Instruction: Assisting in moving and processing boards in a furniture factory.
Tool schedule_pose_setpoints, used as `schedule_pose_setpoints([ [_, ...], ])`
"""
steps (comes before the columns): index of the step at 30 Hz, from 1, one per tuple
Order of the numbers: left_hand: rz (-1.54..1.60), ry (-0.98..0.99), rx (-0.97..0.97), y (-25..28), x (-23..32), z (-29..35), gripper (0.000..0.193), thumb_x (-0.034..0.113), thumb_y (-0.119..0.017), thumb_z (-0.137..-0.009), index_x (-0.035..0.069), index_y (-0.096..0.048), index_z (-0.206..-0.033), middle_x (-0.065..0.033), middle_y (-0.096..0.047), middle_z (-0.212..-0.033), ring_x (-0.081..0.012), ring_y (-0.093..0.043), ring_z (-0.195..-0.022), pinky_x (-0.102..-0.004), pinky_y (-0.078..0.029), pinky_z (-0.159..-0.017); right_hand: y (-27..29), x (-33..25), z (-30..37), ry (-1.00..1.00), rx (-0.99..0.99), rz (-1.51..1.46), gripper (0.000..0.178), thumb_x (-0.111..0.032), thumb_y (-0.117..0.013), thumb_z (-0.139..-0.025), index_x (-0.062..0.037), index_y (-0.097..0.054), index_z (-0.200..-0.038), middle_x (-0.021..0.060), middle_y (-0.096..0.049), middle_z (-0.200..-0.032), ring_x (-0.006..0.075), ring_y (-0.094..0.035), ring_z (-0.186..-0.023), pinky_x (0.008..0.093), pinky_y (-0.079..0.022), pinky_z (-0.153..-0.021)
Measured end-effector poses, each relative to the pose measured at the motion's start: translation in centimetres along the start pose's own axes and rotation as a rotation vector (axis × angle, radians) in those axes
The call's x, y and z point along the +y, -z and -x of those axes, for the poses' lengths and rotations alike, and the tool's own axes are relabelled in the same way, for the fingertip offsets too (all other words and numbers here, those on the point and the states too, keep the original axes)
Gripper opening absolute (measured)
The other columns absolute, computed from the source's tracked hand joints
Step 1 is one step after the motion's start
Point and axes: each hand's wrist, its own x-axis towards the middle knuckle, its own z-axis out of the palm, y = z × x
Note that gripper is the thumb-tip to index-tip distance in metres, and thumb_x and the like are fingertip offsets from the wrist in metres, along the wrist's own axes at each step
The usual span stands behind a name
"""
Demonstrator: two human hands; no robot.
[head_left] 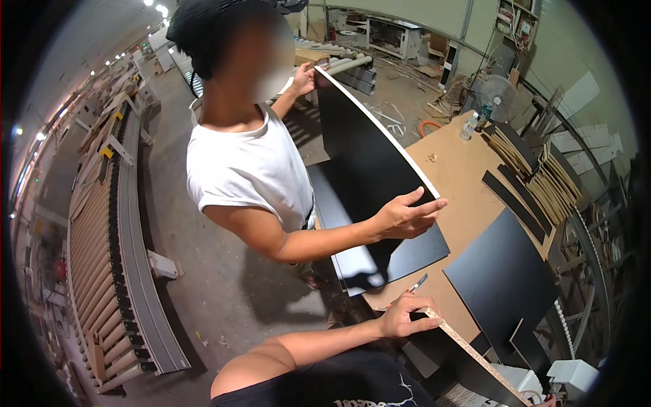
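My left hand (409, 317) is closed on the upper corner of a black particle board panel (468, 372), thumb over its raw chipboard edge. The panel stands on edge in front of me and slants to the lower right. At its lower end a sliver of my right hand (536, 397) shows; its fingers are mostly hidden. A knife with a blue and pale handle (418, 283) is just beyond my left hand. Across from me a person in a white shirt holds another black panel (366, 136) with a white edge, one hand (410, 216) at its near end.
A brown-topped table (441, 152) bears flat black panels (505, 271), dark strips (519, 203), stacked board strips (549, 183) and a clear bottle (468, 126). White devices (573, 377) sit at the lower right. A fan (495, 95) stands behind; a roller conveyor (98, 271) runs along the left.
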Motion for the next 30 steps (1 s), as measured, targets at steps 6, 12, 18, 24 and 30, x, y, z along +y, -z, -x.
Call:
schedule_pose_setpoints([
  [6, 0.006, -0.057, 0.023, -0.1, -0.4, -0.6, 0.023, 0.022, -0.069, -0.094, 0.000, -0.068, -0.092, -0.0108, -0.071, -0.087, -0.0208, -0.067, -0.080, -0.0305, -0.048, -0.075, 2.0, -8.6, 0.1, 0.176, 0.036, -0.019, 0.027, -0.023, -0.067, -0.097, -0.0006, -0.075, -0.084, 0.0172, -0.069, -0.073, 0.0307, -0.063, -0.064, 0.0407, -0.050, -0.059],
  [12, 0.004, 0.005, -0.027, -0.1, -0.9, 0.1, 0.023, 0.021, -0.069, -0.093, -0.002, -0.068, -0.094, -0.0143, -0.073, -0.094, -0.0250, -0.071, -0.088, -0.0337, -0.052, -0.082, 3.0, -12.0, 0.3, 0.217, -0.295, 0.419, 0.031, -0.030, -0.065, -0.096, -0.0045, -0.076, -0.081, 0.0151, -0.071, -0.076, 0.0304, -0.067, -0.071, 0.0363, -0.053, -0.064],
  [18, -0.061, -0.024, -0.024, 0.0, -0.4, -0.3, 0.022, 0.021, -0.069, -0.092, -0.002, -0.068, -0.094, -0.0148, -0.074, -0.094, -0.0240, -0.071, -0.087, -0.0333, -0.052, -0.082, 1.6, -3.4, 0.6, -0.166, -0.936, -0.170, 0.027, -0.022, -0.051, -0.105, 0.0015, -0.063, -0.113, 0.0083, -0.064, -0.098, 0.0173, -0.059, -0.089, 0.0311, -0.049, -0.082],
  [24, 0.080, -0.038, 0.064, -0.3, 0.0, -1.0, 0.017, 0.017, -0.071, -0.091, 0.000, -0.069, -0.090, -0.0109, -0.072, -0.084, -0.0190, -0.069, -0.076, -0.0294, -0.051, -0.072, 1.7, -22.6, 1.4, 0.083, -1.232, -0.226, 0.016, -0.009, -0.056, -0.099, 0.0051, -0.064, -0.099, 0.0116, -0.066, -0.088, 0.0185, -0.061, -0.081, 0.0315, -0.047, -0.076],
  [30, -0.012, -0.053, -0.016, -0.5, -0.7, -1.0, 0.019, 0.017, -0.063, -0.095, -0.002, -0.065, -0.096, -0.0158, -0.074, -0.094, -0.0198, -0.069, -0.085, -0.0304, -0.052, -0.081, 0.3, -29.5, 0.8, 0.378, -1.369, -0.377, 0.013, -0.004, -0.063, -0.089, 0.0026, -0.065, -0.099, 0.0158, -0.065, -0.086, 0.0310, -0.063, -0.080, 0.0358, -0.049, -0.075],
])
